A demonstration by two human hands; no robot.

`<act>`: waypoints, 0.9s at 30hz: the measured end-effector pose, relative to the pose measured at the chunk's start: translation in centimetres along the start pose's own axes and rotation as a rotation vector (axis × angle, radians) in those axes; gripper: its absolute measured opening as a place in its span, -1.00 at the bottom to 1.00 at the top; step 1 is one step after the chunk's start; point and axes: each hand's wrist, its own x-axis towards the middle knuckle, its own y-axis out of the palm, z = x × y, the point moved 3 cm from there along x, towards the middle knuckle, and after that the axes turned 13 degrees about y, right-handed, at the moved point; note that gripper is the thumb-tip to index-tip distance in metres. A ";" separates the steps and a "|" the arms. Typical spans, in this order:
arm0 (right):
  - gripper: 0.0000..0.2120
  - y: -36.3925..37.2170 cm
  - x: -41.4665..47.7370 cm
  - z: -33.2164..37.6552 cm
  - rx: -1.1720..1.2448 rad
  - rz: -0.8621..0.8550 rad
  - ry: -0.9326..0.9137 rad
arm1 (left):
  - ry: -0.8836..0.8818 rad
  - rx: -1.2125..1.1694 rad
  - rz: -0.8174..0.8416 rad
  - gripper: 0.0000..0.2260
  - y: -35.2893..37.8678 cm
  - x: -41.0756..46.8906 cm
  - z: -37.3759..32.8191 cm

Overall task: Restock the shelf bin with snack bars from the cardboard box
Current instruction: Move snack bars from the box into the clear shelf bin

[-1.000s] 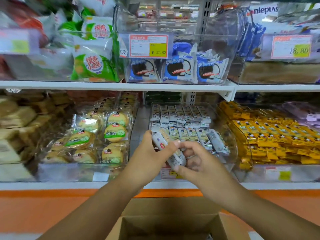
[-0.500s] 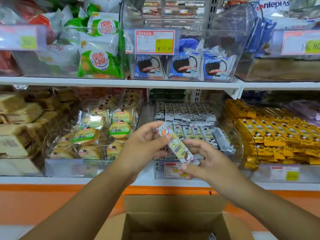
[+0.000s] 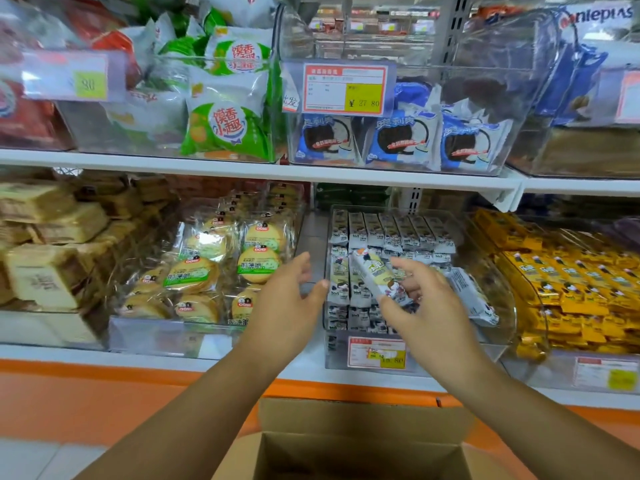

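Snack bar (image 3: 379, 277): film-wrapped, light, probably slick and slightly crushable; best gripped mid-length across its sides. Right hand (image 3: 426, 306) fingers (image 3: 417, 271) pinch its lower end, over the clear shelf bin (image 3: 336, 351). Left hand (image 3: 291, 299), just left of those fingers, spread and empty. Cardboard box (image 3: 363, 452) below both.

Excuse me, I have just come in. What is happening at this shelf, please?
A person is restocking a clear shelf bin with snack bars. The right hand pinches one wrapped snack bar, held tilted in front of the bin. The left hand is open beside it and holds nothing. The bin already holds rows of the same bars. An open cardboard box sits below the hands; what is inside it cannot be seen.
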 end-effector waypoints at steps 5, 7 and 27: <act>-0.75 2.8 2.4 0.8 -0.109 -0.066 -0.030 | -0.033 -0.014 0.086 -0.49 0.9 -0.1 0.9; -0.71 3.9 2.9 1.1 -0.130 -0.061 -0.068 | -0.058 -0.011 0.111 -0.49 1.3 0.0 1.5; -0.74 -1.6 -3.7 -5.4 -0.130 0.030 -0.234 | -0.169 0.028 0.241 -0.73 2.6 -6.5 3.8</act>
